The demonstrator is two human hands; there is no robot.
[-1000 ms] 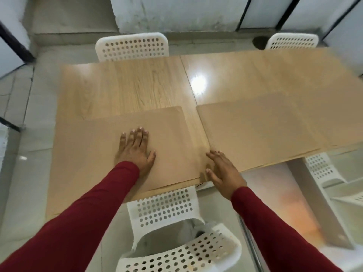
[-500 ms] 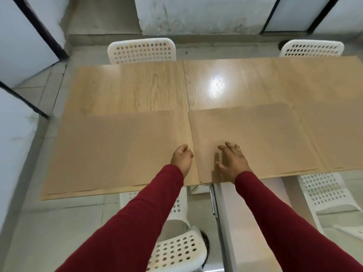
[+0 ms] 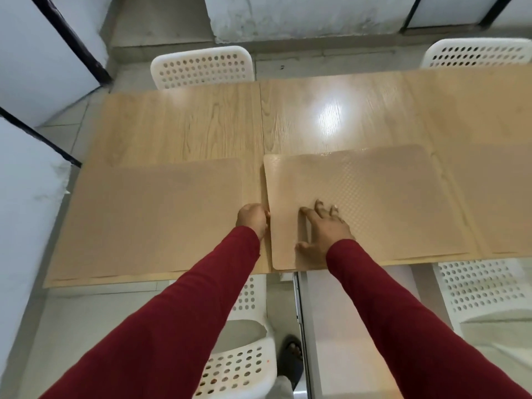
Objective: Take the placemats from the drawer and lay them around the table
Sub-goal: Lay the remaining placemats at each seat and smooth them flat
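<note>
From my feed, my right hand [image 3: 324,230] lies flat on the middle placemat [image 3: 365,205], fingers [image 3: 305,212] spread and nearly straight, thumb reaching back toward the near edge, pressing rather than gripping. My left hand [image 3: 253,218] is curled into a loose fist at that mat's left edge; the knuckles hide the fingertips, so I cannot tell whether they pinch the edge or only rest against it. Compared with half a second ago, both hands sit in nearly the same spots, the right fingers have splayed a little wider, and the mat's left edge has closed in on the seam of the wooden table [image 3: 184,125]. That mat lies flat at the table's near edge, its long axis running left to right along that edge, its near corner slightly over the lip. The left placemat [image 3: 149,214] lies beside it, apart by a narrow strip of bare wood, also lengthwise along the edge. A third placemat [image 3: 495,197] lies to the right, and the middle mat's right edge overlaps it slightly. White perforated chairs [image 3: 203,67] stand around the table.
</note>
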